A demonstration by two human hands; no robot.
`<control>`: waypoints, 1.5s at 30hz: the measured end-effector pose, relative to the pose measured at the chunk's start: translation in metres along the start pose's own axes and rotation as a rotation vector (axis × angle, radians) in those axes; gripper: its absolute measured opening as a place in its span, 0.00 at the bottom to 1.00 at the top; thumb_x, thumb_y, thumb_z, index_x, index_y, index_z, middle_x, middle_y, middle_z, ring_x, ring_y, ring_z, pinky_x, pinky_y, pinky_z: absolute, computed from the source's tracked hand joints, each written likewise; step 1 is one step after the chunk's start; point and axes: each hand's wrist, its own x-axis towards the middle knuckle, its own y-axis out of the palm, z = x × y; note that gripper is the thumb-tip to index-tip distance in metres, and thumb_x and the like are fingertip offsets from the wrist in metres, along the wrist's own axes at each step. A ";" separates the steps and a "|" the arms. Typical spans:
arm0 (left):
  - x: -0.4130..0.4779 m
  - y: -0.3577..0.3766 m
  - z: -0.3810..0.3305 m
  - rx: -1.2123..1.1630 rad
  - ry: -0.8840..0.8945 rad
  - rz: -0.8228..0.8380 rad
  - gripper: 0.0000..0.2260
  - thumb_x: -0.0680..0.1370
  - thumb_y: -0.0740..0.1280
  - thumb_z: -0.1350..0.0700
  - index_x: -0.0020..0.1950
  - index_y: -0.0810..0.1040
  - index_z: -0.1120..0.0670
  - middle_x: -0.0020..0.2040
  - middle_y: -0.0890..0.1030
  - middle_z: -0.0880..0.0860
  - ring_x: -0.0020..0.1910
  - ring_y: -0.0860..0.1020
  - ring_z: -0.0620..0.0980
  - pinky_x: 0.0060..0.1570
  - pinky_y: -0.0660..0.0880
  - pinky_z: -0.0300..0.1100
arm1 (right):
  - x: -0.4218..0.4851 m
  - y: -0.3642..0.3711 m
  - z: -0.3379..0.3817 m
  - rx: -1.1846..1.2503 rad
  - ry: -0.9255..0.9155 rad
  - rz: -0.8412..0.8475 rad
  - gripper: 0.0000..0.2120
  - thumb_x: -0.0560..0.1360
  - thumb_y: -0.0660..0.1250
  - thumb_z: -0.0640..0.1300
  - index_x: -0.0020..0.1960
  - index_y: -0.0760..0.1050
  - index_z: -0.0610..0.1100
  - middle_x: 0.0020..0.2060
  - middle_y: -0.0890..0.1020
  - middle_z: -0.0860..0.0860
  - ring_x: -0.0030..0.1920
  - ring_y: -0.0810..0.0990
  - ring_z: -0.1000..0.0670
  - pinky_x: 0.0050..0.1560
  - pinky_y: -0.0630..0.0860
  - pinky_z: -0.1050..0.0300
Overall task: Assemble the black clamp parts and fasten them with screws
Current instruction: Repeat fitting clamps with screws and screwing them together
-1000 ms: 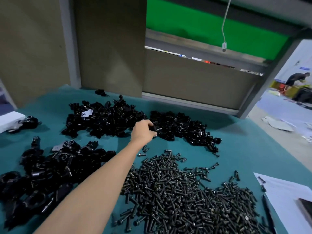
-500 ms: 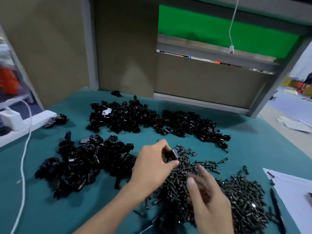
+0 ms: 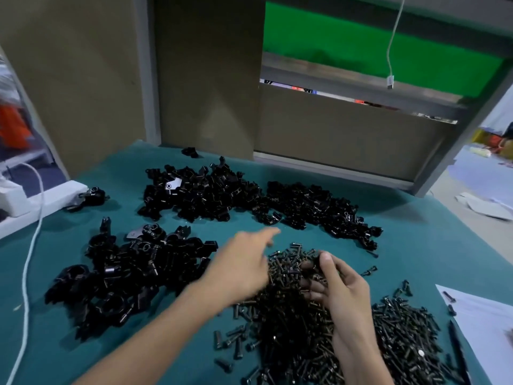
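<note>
Your right hand (image 3: 344, 295) curls into the screw pile (image 3: 291, 323), your left hand (image 3: 241, 268) beside it too blurred to read; pinch one by its head, as they look rigid, light and probably slippery, with the clamp parts (image 3: 305, 207) heaped behind.

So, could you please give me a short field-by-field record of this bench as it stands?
Surface: teal table
Left hand: blurred, at the edge of the screw pile, forefinger out
Right hand: curled into the screw pile; grip unclear
Clamp parts: black heaps, near left and far
Other: white paper, white cable
</note>
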 end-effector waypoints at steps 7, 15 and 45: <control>0.105 -0.026 0.083 0.987 -0.064 0.176 0.20 0.77 0.65 0.64 0.69 0.72 0.57 0.65 0.72 0.56 0.68 0.65 0.57 0.61 0.68 0.48 | 0.004 -0.002 0.000 0.098 -0.010 0.003 0.14 0.78 0.66 0.48 0.59 0.78 0.42 0.48 0.86 0.44 0.42 0.86 0.41 0.36 0.80 0.59; 0.118 -0.031 0.101 0.603 -0.072 0.083 0.19 0.76 0.66 0.69 0.63 0.80 0.53 0.58 0.80 0.57 0.53 0.80 0.57 0.47 0.77 0.47 | 0.003 -0.002 -0.004 0.086 -0.004 0.029 0.14 0.78 0.66 0.48 0.60 0.78 0.42 0.48 0.86 0.45 0.44 0.86 0.41 0.37 0.81 0.58; -0.034 -0.005 0.029 -1.616 -0.317 -0.038 0.15 0.72 0.70 0.62 0.58 0.77 0.60 0.36 0.75 0.50 0.31 0.74 0.43 0.32 0.75 0.35 | -0.001 0.020 -0.007 -0.132 -0.090 0.196 0.11 0.70 0.74 0.50 0.52 0.83 0.49 0.45 0.87 0.51 0.44 0.84 0.50 0.44 0.78 0.65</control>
